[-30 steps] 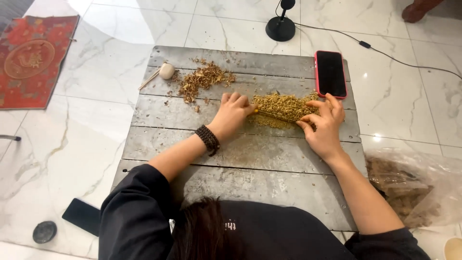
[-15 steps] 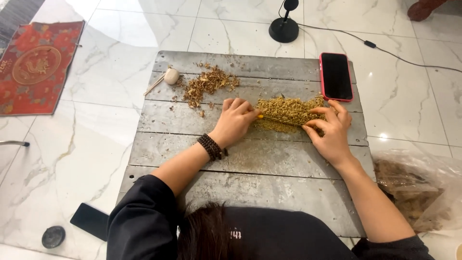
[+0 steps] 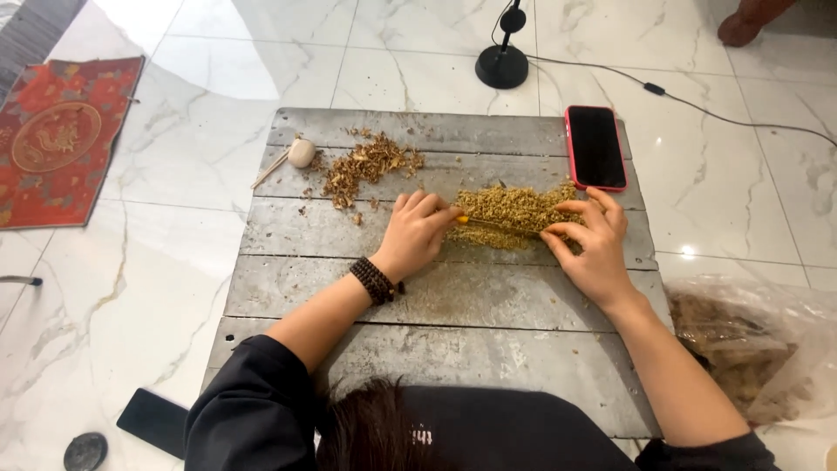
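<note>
A long heap of yellow-green dried plant bits (image 3: pixel 514 208) lies on the grey plank table (image 3: pixel 436 349). A thin stick with a yellow tip (image 3: pixel 475 221) runs along the heap's near side. My left hand (image 3: pixel 417 234), with a dark bead bracelet at the wrist, pinches the stick's left end. My right hand (image 3: pixel 595 249) curls at the heap's right end, with thumb and fingers closed where the stick's other end reaches. A smaller heap of brown dried bits (image 3: pixel 366 166) sits to the left, behind my left hand.
A phone in a red case (image 3: pixel 595 146) lies at the table's far right corner, and a small pale ball on a stick (image 3: pixel 299 153) at the far left. A plastic bag of dried material (image 3: pixel 741 349), a black stand base (image 3: pixel 501 65), a red mat (image 3: pixel 57 139) and a dark phone (image 3: pixel 157 420) are on the marble floor.
Both hands stay at the ends of the yellow-green heap with only small finger shifts. The view has drifted slightly.
</note>
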